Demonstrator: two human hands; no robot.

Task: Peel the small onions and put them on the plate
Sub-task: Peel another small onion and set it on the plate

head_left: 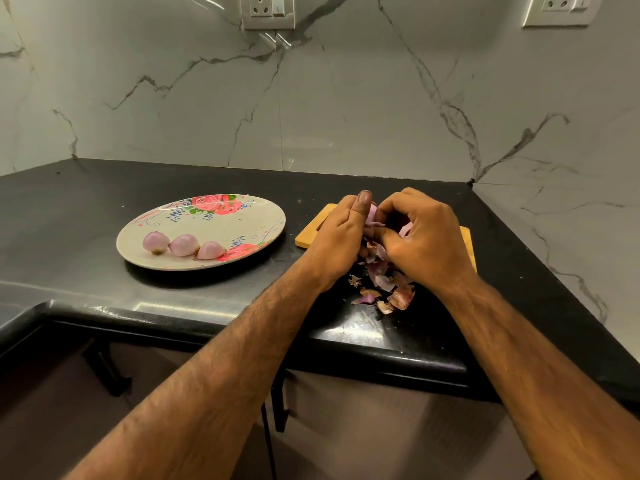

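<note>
onions (184,244): three on one plate (207,220); left hand (341,233), right hand (427,239) grip fourth onion (371,214)

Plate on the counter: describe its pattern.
Cream plate with red-pink roses, green leaves and blue sprigs; head view.

Both forearms forward, left grip (341,230) and right grip (426,237) curled together, seemingly around a small onion (371,215)

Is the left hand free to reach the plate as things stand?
Probably yes: only bare countertop lies between the left hand and the plate, though it is busy holding an onion.
</note>
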